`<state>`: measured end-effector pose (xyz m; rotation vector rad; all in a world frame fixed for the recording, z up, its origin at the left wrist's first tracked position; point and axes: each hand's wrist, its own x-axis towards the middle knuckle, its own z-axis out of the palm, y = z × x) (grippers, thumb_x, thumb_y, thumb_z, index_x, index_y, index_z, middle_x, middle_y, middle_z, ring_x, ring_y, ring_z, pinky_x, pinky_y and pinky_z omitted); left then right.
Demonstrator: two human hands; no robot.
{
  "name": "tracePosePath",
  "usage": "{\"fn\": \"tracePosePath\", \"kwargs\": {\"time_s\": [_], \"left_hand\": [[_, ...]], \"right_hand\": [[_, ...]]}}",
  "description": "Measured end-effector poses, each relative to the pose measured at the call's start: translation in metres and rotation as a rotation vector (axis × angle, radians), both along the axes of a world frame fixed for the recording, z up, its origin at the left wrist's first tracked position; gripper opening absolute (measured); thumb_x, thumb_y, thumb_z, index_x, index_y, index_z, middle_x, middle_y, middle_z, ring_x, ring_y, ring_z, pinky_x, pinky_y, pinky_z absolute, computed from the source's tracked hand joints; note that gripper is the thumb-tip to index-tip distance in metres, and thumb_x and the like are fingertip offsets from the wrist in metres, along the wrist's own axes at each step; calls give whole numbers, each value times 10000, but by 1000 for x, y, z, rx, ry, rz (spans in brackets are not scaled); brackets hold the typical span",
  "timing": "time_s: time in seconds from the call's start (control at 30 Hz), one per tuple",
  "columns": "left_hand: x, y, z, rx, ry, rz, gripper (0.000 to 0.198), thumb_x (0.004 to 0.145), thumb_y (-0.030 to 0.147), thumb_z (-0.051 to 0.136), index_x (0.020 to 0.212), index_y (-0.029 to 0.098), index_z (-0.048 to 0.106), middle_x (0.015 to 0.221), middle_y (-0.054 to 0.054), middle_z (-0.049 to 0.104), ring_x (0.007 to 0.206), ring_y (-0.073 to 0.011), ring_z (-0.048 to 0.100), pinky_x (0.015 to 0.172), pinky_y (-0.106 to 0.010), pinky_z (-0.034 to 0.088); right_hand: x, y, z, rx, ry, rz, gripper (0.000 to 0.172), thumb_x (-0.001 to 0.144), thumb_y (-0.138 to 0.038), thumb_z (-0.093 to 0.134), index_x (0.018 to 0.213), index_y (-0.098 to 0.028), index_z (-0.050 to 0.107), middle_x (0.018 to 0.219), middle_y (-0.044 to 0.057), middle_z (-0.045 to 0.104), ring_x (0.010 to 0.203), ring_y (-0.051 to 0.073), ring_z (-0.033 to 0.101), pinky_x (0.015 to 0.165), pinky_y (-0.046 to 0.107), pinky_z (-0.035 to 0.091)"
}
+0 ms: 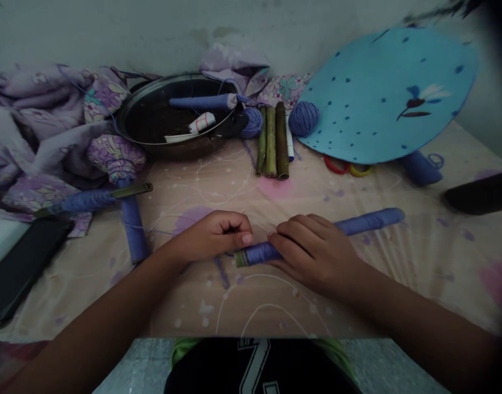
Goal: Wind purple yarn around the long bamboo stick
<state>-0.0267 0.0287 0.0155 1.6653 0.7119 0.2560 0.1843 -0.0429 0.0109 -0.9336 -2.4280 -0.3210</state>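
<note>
Matt yarn (262, 253) wraps the woody stick (239, 259); the pan (177, 150) seems metal.

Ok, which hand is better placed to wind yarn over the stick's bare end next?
Probably the left hand: it is curled, close beside the bare end. The right hand grips the wrapped stick farther along, so it seems better suited to steadying it.

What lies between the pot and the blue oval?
Head view, left to right: yarn ball, three sticks, white object, another yarn ball; patterned cloth behind.
</note>
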Motion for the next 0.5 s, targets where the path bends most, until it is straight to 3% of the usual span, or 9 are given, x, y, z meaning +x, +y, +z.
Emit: {"fn": "tracePosePath", "kwargs": {"time_s": [0.2, 0.37, 0.5], "left_hand": [[2, -4, 1, 105, -36, 96, 259, 786, 349, 550, 643, 137, 513, 577, 41, 434, 534, -62, 376, 492, -175, 307], [1, -5, 4, 169, -69, 163, 247, 782, 335, 557, 639, 138, 516, 575, 41, 436, 527, -61, 373, 488, -181, 308], [2, -7, 5, 190, -53, 183, 280, 779, 379, 558, 639, 141, 512, 574, 39, 434, 525, -64, 375, 485, -186, 319]], "right_hand": [[-2, 1, -4, -71, -28, 8, 94, 845, -200, 542, 818, -135, 604, 786, 77, 601, 733, 187, 499, 612, 305, 393], [-3, 1, -5, -188, -81, -2, 249, 886, -359, 491, 809, -146, 594, 783, 73, 576, 729, 189, 487, 625, 311, 396], [-3, 2, -6, -239, -127, -24, 233, 883, -355, 497, 801, -154, 582, 769, 61, 556, 726, 187, 481, 623, 306, 387]]}}
